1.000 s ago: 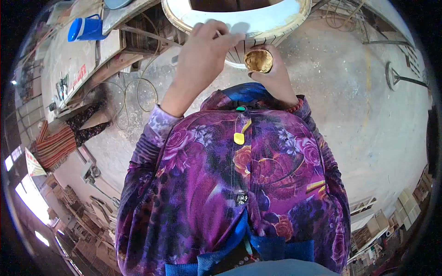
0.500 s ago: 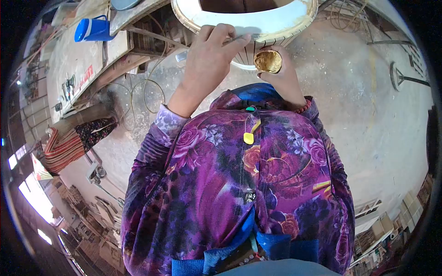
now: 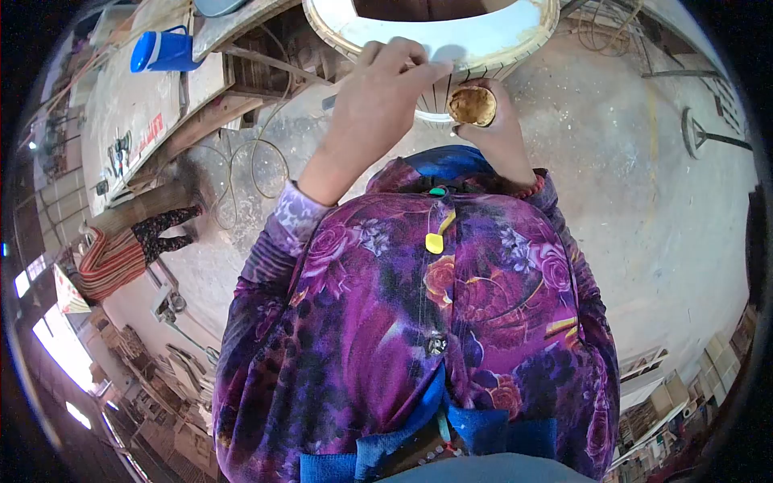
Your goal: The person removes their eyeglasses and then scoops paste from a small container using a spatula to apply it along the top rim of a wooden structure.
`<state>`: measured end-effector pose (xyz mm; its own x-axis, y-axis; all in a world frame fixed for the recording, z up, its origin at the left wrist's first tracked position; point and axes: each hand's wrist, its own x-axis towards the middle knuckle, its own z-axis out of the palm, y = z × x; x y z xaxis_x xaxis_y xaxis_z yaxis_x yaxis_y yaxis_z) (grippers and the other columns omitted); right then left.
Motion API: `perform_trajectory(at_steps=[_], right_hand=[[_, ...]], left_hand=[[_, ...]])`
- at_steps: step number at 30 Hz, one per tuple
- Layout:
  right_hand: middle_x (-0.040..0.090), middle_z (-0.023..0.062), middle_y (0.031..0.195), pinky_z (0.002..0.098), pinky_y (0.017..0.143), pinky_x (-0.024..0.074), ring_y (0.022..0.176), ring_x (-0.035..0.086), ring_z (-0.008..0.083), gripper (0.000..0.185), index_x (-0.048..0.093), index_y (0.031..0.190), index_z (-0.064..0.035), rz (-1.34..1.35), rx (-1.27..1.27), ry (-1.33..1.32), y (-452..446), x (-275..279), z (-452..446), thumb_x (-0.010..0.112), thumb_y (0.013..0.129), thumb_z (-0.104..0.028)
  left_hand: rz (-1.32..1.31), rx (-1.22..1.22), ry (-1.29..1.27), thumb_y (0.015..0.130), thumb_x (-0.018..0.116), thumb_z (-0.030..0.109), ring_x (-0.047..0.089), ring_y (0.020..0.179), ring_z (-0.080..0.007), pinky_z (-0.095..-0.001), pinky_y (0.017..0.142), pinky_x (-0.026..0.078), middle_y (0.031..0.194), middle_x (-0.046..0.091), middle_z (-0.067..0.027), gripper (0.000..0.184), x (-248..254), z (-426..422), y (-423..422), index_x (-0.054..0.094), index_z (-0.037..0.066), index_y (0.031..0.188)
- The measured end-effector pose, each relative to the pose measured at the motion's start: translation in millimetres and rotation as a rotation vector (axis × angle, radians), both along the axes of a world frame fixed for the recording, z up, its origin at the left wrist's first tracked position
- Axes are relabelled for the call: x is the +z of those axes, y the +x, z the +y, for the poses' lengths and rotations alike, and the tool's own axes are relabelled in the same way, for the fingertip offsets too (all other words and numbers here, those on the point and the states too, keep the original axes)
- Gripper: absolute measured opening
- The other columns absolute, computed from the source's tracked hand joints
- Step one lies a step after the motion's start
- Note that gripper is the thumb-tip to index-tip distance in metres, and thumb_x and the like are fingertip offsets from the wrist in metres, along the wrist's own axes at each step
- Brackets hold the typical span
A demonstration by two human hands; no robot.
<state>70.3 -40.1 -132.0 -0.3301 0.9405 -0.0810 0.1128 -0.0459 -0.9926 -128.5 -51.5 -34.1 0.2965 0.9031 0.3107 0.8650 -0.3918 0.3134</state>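
Observation:
At the near rim of an oval piece (image 3: 386, 32) with a white top and dark-lined slatted sides, my left hand (image 3: 378, 105) has its fingers bent and pinched together. What they hold is hidden, though a small grey end (image 3: 328, 102) shows beside the hand. My right hand (image 3: 503, 121) is wrapped round a small bowl (image 3: 473, 106), its inside coated yellowish-brown. The bowl is tilted toward me, just below the oval piece's edge.
A workbench (image 3: 217, 84) at left carries a blue-and-white jug (image 3: 161, 50). A hose (image 3: 233, 173) loops on the floor below it. Another person (image 3: 121, 253) in a striped top stands further left. A metal stand (image 3: 700, 137) is at right.
My left hand has shifted slightly right along the rim. The bowl and right hand have moved a little to the right. At left, the other person's legs have changed position.

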Motion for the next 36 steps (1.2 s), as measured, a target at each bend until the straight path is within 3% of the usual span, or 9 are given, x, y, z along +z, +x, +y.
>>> perform_trajectory(at_steps=[6,10,12,19,21,25,27,31,36], right_hand=[[0.062,0.011,0.105,0.0342,0.092,0.0483,0.102,0.062,0.0218,0.055,0.053,0.118,-0.0011,0.015,-0.05,-0.014,-4,-3,-3,0.074,0.067,-0.002],[0.062,0.01,0.107,0.0334,0.093,0.0484,0.103,0.061,0.0205,0.055,0.053,0.118,-0.0016,0.039,-0.04,-0.016,-5,3,-4,0.074,0.067,-0.002],[0.061,0.009,0.108,0.0322,0.092,0.0483,0.103,0.061,0.0187,0.056,0.053,0.118,-0.0022,0.102,-0.052,-0.043,-7,2,-4,0.074,0.067,-0.001],[0.061,0.0079,0.109,0.0315,0.092,0.0487,0.102,0.061,0.0176,0.056,0.053,0.119,-0.0033,0.106,-0.036,-0.052,-7,2,-5,0.074,0.067,0.001],[0.061,0.0075,0.108,0.0314,0.093,0.0487,0.103,0.061,0.0174,0.056,0.053,0.119,-0.0035,0.112,-0.044,-0.063,-8,2,-5,0.073,0.067,0.003],[0.062,0.0072,0.109,0.0312,0.094,0.0484,0.104,0.061,0.0171,0.057,0.053,0.119,-0.0037,0.149,-0.041,-0.123,-8,1,-6,0.074,0.067,0.004],[0.062,0.0071,0.109,0.0314,0.094,0.0483,0.104,0.061,0.0174,0.057,0.053,0.12,-0.004,0.148,-0.032,-0.098,-5,-5,-7,0.074,0.067,0.004],[0.062,0.0071,0.109,0.0315,0.095,0.0483,0.104,0.061,0.0181,0.057,0.054,0.12,-0.0043,0.168,-0.029,-0.109,-4,-10,-8,0.075,0.067,0.004],[0.062,0.008,0.11,0.0322,0.095,0.0479,0.105,0.061,0.0193,0.056,0.054,0.12,-0.0031,0.218,-0.042,-0.148,-4,-9,-9,0.075,0.067,0.004]], left_hand=[[-0.139,-0.059,-0.119,0.086,0.066,0.003,0.059,0.093,-0.0285,-0.0407,0.082,0.05,0.102,0.062,-0.0077,0.037,3,-8,-9,0.075,0.02,0.117],[-0.044,0.05,0.014,0.088,0.067,0.006,0.06,0.093,-0.0282,-0.0403,0.082,0.05,0.1,0.061,-0.0079,0.033,-3,-1,-11,0.075,0.02,0.117],[-0.007,0.021,-0.036,0.088,0.062,0.005,0.06,0.094,-0.0287,-0.0417,0.079,0.052,0.101,0.061,-0.0058,0.029,-2,-5,-9,0.077,0.017,0.108],[-0.155,-0.033,-0.095,0.084,0.062,0.002,0.059,0.092,-0.0278,-0.0407,0.079,0.053,0.102,0.061,-0.0047,0.036,-3,0,-28,0.076,0.02,0.112],[0.019,-0.002,0.044,0.084,0.063,0.002,0.059,0.093,-0.0275,-0.0405,0.081,0.052,0.102,0.061,-0.0045,0.035,-8,-3,-26,0.076,0.02,0.111],[0.027,-0.055,0.02,0.084,0.064,0.003,0.059,0.094,-0.0273,-0.0404,0.082,0.053,0.103,0.061,-0.0045,0.034,0,-10,-34,0.076,0.02,0.11],[-0.041,-0.157,-0.079,0.084,0.064,-0.003,0.058,0.097,-0.0278,-0.0399,0.088,0.049,0.105,0.061,-0.0058,0.047,6,-10,-42,0.073,0.023,0.122],[-0.08,-0.077,-0.061,0.083,0.064,-0.003,0.058,0.098,-0.0278,-0.0405,0.089,0.05,0.105,0.061,-0.0055,0.048,0,-4,-37,0.073,0.024,0.122],[0.058,-0.13,0.015,0.084,0.064,-0.001,0.059,0.099,-0.0276,-0.0387,0.086,0.051,0.107,0.062,-0.0047,0.045,-1,-9,-39,0.075,0.025,0.119]])
